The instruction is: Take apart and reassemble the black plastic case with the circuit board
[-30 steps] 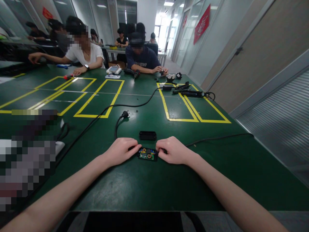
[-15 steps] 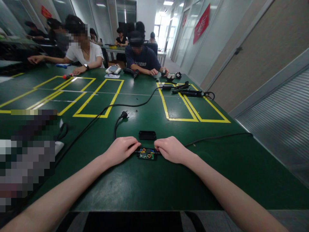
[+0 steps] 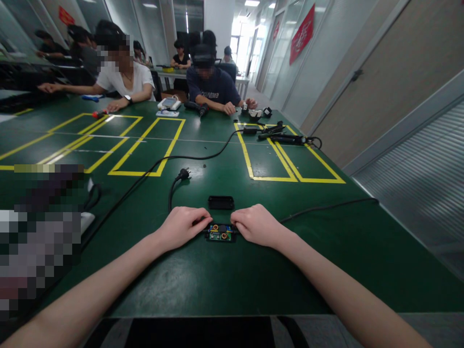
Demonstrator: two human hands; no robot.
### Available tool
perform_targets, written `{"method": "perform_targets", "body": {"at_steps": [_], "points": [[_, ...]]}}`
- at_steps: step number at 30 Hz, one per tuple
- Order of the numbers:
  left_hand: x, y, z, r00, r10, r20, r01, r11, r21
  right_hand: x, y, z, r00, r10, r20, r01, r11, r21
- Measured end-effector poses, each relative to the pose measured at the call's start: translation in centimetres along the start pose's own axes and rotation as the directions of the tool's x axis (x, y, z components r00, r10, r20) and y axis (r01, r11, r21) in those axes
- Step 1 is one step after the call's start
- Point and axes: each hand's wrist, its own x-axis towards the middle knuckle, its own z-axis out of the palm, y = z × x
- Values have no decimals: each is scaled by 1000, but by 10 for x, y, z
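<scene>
A small green circuit board with copper-wound coils lies in an open black plastic housing on the table before me. My left hand is closed at the housing's left end, thumb and fingers pinched around the plug cord where it enters. At the opposite end, my right hand has its fingers curled in on the black cable, which runs off to the right. My fingertips partly hide both cable entries. Just beyond the board sits the matching black housing cover, hollow side up.
A two-pin power plug lies ahead of my left hand. Another long black cable crosses the green table. Farther off are black tools, a power drill and two seated people. A blurred-out area covers the left edge.
My left fingertips have shifted slightly right, toward the board. Across the table, the co-worker's hand has opened away from a small white part.
</scene>
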Motion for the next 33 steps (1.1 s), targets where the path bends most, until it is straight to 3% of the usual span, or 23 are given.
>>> {"method": "perform_targets", "body": {"at_steps": [4, 10, 15, 22, 28, 33], "points": [[2, 0, 1, 999, -39, -17, 39, 999, 17, 0, 1, 1, 999, 28, -47, -27, 1000, 8], [3, 0, 2, 997, -75, -11, 75, 997, 12, -2, 0, -2, 996, -86, 13, 87, 996, -26], [2, -2, 2, 998, -70, 4, 70, 998, 3, 0, -1, 1, 1000, -8, -11, 7, 999, -52], [6, -5, 2, 991, -108, -75, 114, 991, 77, 7, 4, 6, 994, 80, -72, -85, 994, -68], [9, -9, 3, 985, -72, -154, 83, 995, 64, 10, 13, 11, 962, 120, -245, -130, 991, -25], [9, -8, -1, 992, 51, -118, -44, 997, 61, 12, 22, 18, 879, 34, -476, -33, 999, 11]]}}
